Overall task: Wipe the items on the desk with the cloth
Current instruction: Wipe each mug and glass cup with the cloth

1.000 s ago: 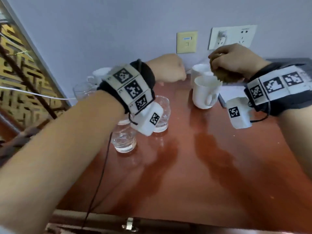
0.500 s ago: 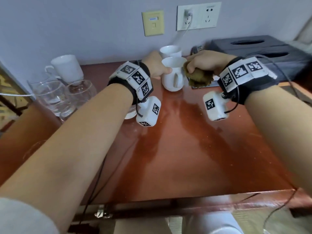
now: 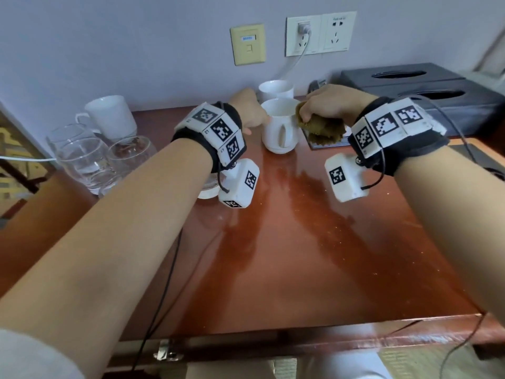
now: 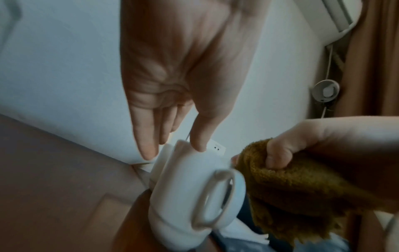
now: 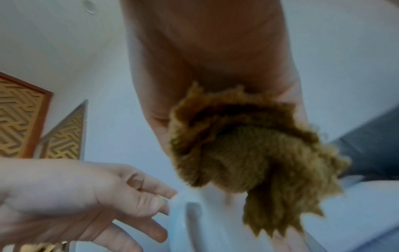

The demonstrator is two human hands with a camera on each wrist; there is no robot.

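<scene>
I have the near mug (image 3: pixel 278 129) standing upright on the desk (image 3: pixel 287 255), toward the back edge, its handle facing me. My left hand (image 3: pixel 247 112) is at the mug's left side: in the left wrist view the fingers (image 4: pixel 146 136) are straight and held close together, tips touching the rim and wall, steadying it, not curled round it. My right hand (image 3: pixel 328 105) holds the cloth (image 3: pixel 323 129) bunched in curled fingers, and the cloth is against the mug's right side near the rim, with its ragged edge hanging below my fist.

As I judge it, I am in the middle of wiping this one mug, and I cannot tell from here how much of it has been covered. A second mug (image 3: pixel 276 88) stands just behind it, a third mug (image 3: pixel 110 116) is at the far left by the wall, and beside that stand the glasses (image 3: pixel 87 157), clustered together, with one more partly hidden under my left wrist. None of them shows whether it has been wiped. The dark boxes (image 3: pixel 426 88) at the right are also on the desk. So I would say most of the job may still be ahead.

As for writing, I can read none. The yellow plate (image 3: pixel 248 44) on the wall has a small blue label, too blurred to read, and the sockets (image 3: pixel 321 32) carry tiny print I cannot make out. The mugs are plain white. The wrist bands show only black-and-white square markers.
</scene>
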